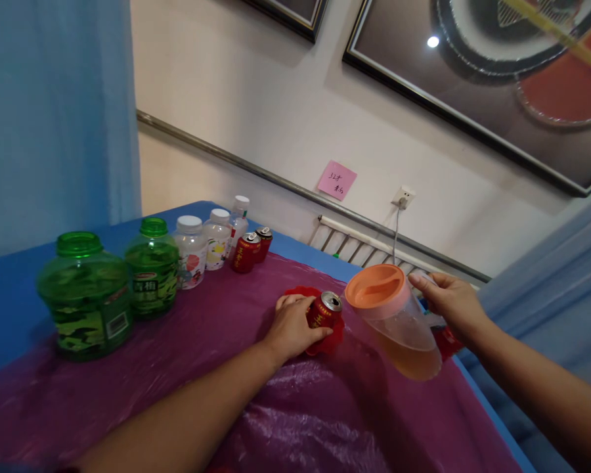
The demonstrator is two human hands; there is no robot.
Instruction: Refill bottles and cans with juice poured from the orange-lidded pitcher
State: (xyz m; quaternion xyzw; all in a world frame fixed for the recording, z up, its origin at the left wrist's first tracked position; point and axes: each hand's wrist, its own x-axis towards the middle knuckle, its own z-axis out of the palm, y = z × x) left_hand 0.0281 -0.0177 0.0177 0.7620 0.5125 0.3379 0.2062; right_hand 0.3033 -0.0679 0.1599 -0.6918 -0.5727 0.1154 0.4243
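While left hand (290,328) is wrapped round a red can (319,316) over a red dish (335,336), right hand (448,302) grips a tilted pitcher (398,335) by its handle, orange lid (374,287) beside can.

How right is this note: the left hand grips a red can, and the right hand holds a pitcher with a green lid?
One detail is wrong: the head view shows the lid is orange, not green. The left hand does grip a red can, and the right hand holds the pitcher.
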